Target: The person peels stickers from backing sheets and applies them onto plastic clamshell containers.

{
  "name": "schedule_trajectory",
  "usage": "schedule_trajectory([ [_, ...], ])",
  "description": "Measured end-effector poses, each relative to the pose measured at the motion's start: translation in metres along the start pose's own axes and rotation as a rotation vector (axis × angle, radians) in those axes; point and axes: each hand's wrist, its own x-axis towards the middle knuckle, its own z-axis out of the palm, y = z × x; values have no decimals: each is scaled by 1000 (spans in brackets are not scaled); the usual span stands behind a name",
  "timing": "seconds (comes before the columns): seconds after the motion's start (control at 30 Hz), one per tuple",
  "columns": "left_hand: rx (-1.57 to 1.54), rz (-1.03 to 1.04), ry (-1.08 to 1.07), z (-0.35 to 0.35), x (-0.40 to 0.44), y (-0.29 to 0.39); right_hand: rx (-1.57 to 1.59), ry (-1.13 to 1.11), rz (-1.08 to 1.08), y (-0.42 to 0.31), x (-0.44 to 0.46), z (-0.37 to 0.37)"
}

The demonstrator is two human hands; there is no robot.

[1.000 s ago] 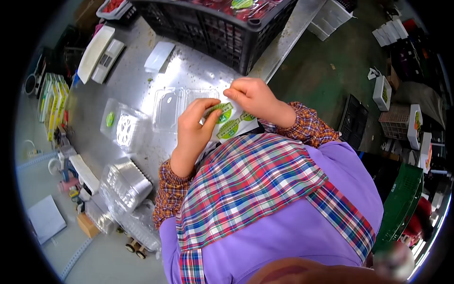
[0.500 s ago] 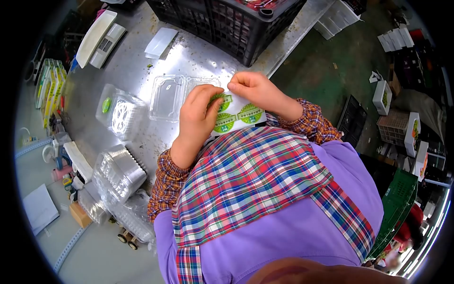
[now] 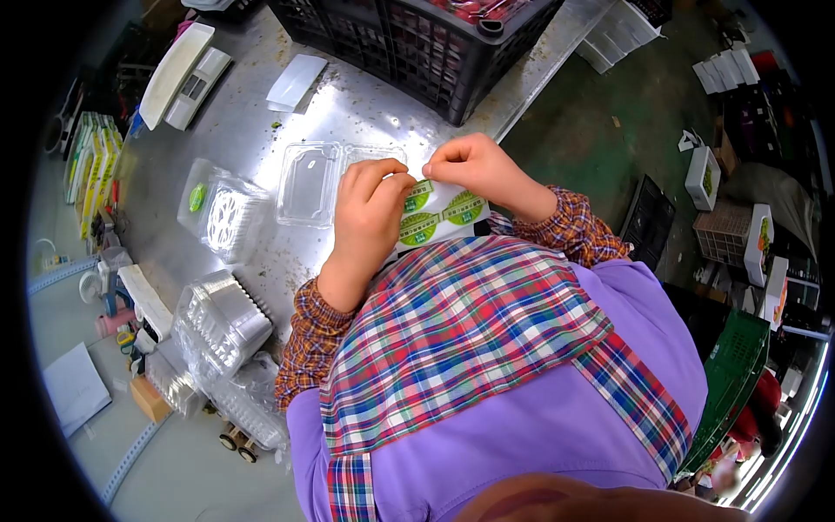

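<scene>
A white sheet of round green labels (image 3: 433,222) lies against the plaid apron at the table's front edge. My left hand (image 3: 370,209) is closed over its upper left part, fingers curled and thumb close to the fingertips. At the sheet's top edge my right hand (image 3: 483,170) pinches with thumb and forefinger; the fingertips of both hands are close together. Whether a single label is lifted between them is hidden. Just beyond my left hand rests an open clear plastic clamshell box (image 3: 310,184), lid and base spread flat and partly behind the fingers.
Left of it stand nested clear boxes (image 3: 230,213) with a green label on top, and another stack of clear boxes (image 3: 222,317) in plastic wrap. A scale (image 3: 184,78) and white paper (image 3: 296,83) lie farther back. A black crate (image 3: 417,61) of red goods stands behind.
My left hand's fingers have curled in slightly, and my right hand has shifted a little to the right. The view has moved slightly; the clamshell box stays in place.
</scene>
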Motion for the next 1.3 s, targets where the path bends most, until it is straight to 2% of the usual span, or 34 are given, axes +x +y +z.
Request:
schedule_trajectory([
  [0.27,212,136,11,-1,-2,5,-7,-14,46,15,11,-2],
  [0.37,111,155,11,-7,-9,13,42,-32,95,17,14,-7],
  [0.47,-165,94,108,-29,-11,16,94,24,138,21,18,-16],
  [0.53,-505,-333,414,-30,-21,-9,80,61,149,25,18,-28],
  [0.57,-528,-580,430,-38,-17,-23,87,97,145,29,19,-32],
  [0.67,-260,-886,239,-45,-47,-110,31,128,121,43,19,-39],
  [0.73,-36,-879,131,-40,-77,-149,-37,95,118,46,22,-32],
  [0.83,88,-851,47,-26,-99,-177,-122,-13,41,44,28,-10],
  [0.9,92,-835,32,-17,-104,-184,-199,-89,-48,49,39,7],
  [1.03,130,-844,16,-11,-103,-187,-271,-173,-88,68,60,31],
  [1.13,82,-882,39,-10,-103,-189,-236,-208,-134,76,70,43],
  [1.3,106,-834,-10,-10,-106,-195,-217,-282,-155,82,80,55],
])
